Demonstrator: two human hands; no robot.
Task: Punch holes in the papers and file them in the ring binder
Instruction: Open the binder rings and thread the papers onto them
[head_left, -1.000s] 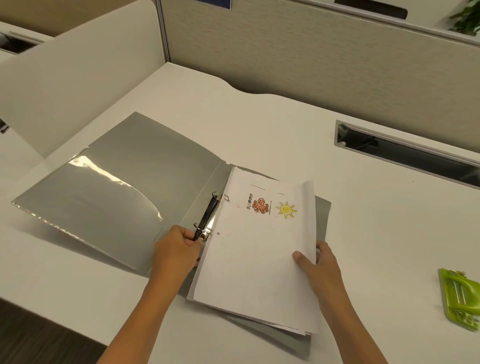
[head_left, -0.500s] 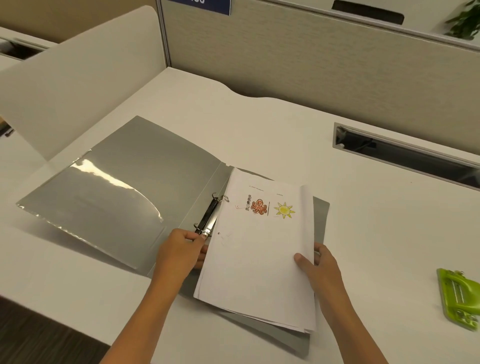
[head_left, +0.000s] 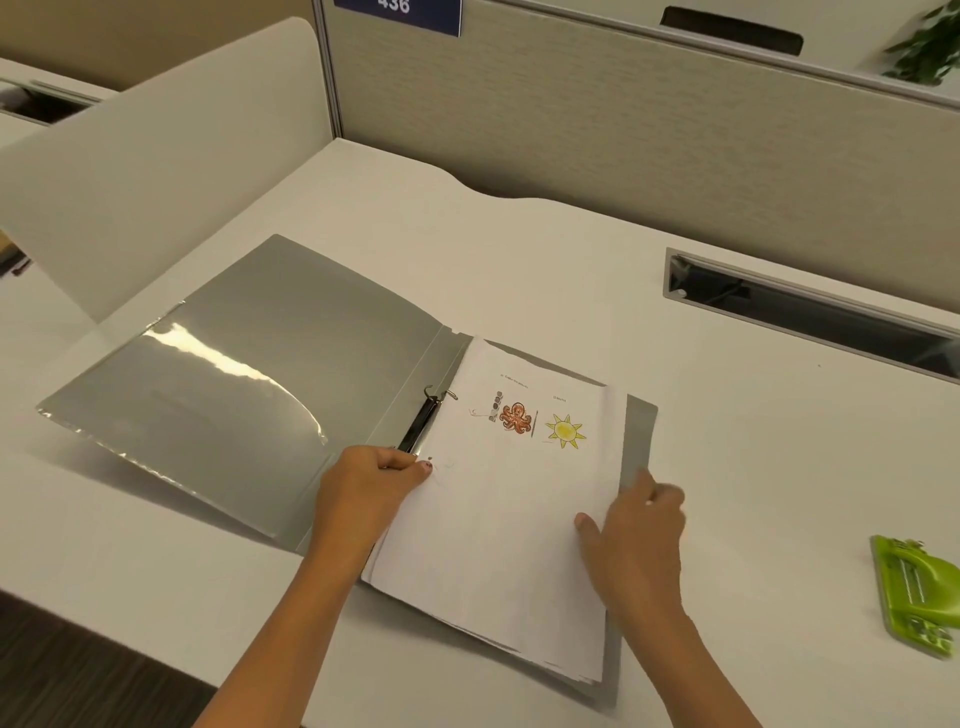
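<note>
A grey ring binder (head_left: 234, 374) lies open on the white desk, its black ring bar (head_left: 418, 426) along the spine. A stack of white papers (head_left: 509, 530), the top sheet drawn with an orange octopus and a yellow sun, lies on the binder's right cover. My left hand (head_left: 363, 488) is curled at the stack's left edge and hides the near ring; its thumb rests on the top sheet by a punched hole. My right hand (head_left: 634, 535), blurred, grips the stack's right edge with the thumb on top. The far ring (head_left: 441, 392) stands just off the sheet's edge.
A green hole punch (head_left: 914, 592) lies at the desk's right edge. A cable slot (head_left: 810, 312) is cut into the desk behind it. Partition panels (head_left: 571, 104) close off the back and the left. The desk's front edge runs under my forearms.
The paper stack has come down flatter onto the binder's right cover. My left thumb has moved onto the top sheet, and my right hand has shifted along the right edge.
</note>
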